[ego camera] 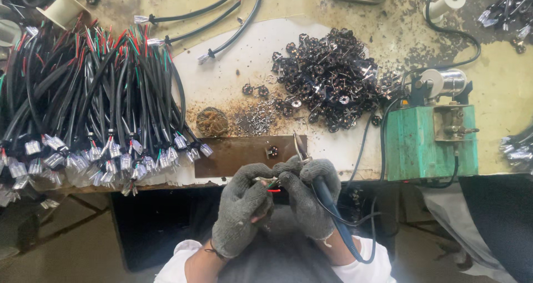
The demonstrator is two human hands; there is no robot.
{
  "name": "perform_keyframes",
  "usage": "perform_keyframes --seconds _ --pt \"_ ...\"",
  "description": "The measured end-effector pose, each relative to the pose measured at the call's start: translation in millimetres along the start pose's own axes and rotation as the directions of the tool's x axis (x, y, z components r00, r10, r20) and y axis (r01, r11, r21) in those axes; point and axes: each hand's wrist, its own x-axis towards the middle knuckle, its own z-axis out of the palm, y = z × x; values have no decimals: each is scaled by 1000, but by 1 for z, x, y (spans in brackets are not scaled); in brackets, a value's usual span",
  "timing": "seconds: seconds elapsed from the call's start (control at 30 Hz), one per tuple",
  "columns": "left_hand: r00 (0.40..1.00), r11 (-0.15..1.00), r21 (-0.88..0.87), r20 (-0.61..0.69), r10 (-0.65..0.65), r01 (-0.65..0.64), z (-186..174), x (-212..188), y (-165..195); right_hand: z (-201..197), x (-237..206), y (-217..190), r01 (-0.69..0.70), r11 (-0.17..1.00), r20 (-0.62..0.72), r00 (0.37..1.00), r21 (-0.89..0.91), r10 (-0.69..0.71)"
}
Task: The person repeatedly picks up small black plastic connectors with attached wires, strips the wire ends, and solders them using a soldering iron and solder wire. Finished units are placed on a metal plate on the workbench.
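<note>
Stained bench w/ cable bundle, green box, connector pile.

Cable bundle lies left of parts heap; box right.

Wire ends perhaps hidden by fingers.

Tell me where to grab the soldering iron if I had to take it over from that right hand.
Take the soldering iron by its blue handle, behind the right hand, coming from the right. The handle slants back toward the body with its cord trailing; the metal tip points at the bench, so avoid that end.
</note>
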Motion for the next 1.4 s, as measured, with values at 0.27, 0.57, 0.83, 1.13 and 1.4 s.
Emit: perform_keyframes --seconds 0.27,0.57,0.83,1.13,1.4 --pt "882 744 485 354 312 -459 -4 -7 10 2 -3 -6 -20 996 -45 999 -92 16" --pt "891 450 810 184 414 -376 2 -11 23 12 6 -13 146 931 134 985 -333 -107" --pt "891 597 747 -12 453 -293 -9 -9 20 14 22 -20 -106 958 -28 994 -267 102" --pt "810 781 584 -335 481 -222 -63 62 58 2 27 7 98 954 -36 993 -283 -112" --pt "785 672 726 -329 525 -145 -93 74 90 -10 22 16 80 945 -67 992 -316 -106"
